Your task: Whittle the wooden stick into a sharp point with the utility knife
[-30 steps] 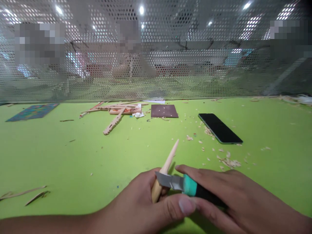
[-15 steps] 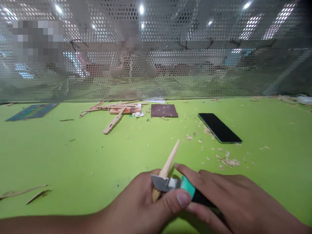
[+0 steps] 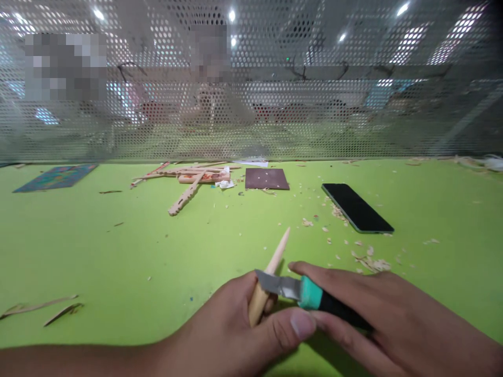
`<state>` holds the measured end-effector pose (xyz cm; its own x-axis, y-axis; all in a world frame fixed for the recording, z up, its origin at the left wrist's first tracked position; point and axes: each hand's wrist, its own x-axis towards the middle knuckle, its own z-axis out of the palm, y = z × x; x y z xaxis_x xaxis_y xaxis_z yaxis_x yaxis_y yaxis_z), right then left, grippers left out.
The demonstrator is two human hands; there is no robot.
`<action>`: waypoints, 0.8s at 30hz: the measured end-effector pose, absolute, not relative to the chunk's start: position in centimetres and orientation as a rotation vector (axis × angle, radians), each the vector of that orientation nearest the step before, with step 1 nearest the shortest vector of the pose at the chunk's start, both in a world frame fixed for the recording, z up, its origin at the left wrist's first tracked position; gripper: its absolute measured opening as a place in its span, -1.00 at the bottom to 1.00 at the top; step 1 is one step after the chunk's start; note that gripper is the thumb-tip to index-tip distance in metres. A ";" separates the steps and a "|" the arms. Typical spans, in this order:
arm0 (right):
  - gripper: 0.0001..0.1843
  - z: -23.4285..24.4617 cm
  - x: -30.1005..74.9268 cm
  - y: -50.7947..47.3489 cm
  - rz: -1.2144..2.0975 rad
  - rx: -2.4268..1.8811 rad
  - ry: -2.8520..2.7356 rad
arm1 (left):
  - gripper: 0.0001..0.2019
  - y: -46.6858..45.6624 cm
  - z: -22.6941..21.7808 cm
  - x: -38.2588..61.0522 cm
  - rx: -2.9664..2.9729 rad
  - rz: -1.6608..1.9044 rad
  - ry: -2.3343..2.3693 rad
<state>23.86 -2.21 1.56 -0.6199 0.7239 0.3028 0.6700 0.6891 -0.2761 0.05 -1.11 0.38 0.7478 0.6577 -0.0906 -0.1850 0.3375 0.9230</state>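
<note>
My left hand (image 3: 223,324) is closed around a pale wooden stick (image 3: 280,250), whose tapered point slants up and away from me. A carving knife (image 3: 310,292) with a teal and black handle is gripped in my right hand (image 3: 377,309). Its flat metal blade lies across the stick, touching or nearly touching the wood just above my left fingers. My left thumb reaches across below the blade, its tip close to the knife's teal collar. The lower end of the stick is partly hidden in my left hand.
A black phone (image 3: 357,208) lies at right, with wood shavings (image 3: 371,262) around it. Farther back are a brown square sheet (image 3: 267,178), a pile of carved sticks (image 3: 186,195) and a patterned mat (image 3: 55,178). A perforated screen (image 3: 251,120) borders the green table (image 3: 118,267); people show behind it.
The knife blade has moved up along the stick toward its point, and slightly right. More of the stick's lower part shows below the blade. The whole view has shifted a little.
</note>
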 end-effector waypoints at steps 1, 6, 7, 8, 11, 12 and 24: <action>-0.57 1.4 23.8 -2.3 0.210 -1.077 -2.532 | -0.68 -1.1 0.4 0.2 1.078 0.584 0.505; -0.61 0.5 23.8 -3.2 0.274 -1.125 -2.576 | -0.69 -1.3 -0.1 0.4 1.011 0.590 0.526; -0.60 0.5 23.8 -3.3 0.279 -1.139 -2.580 | -0.71 -1.3 -0.2 0.4 1.010 0.591 0.516; -0.60 0.4 23.8 -3.4 0.277 -1.151 -2.580 | -0.73 -1.3 -0.3 0.4 1.005 0.593 0.509; -0.61 0.3 23.8 -3.6 0.232 -1.171 -2.554 | -0.76 -1.2 -0.6 0.4 0.992 0.595 0.524; -0.62 0.3 23.7 -3.7 0.206 -1.173 -2.544 | -0.76 -1.2 -0.6 0.3 1.006 0.586 0.529; -0.57 0.8 24.5 -3.4 0.020 -1.227 -2.469 | -0.56 -1.5 -0.1 0.0 1.160 0.627 0.633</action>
<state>24.51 -3.38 0.82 -0.5454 0.7705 0.3300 0.7651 0.6184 -0.1794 0.02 -1.47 -0.06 0.6689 0.7325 -0.1266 -0.1202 0.2747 0.9540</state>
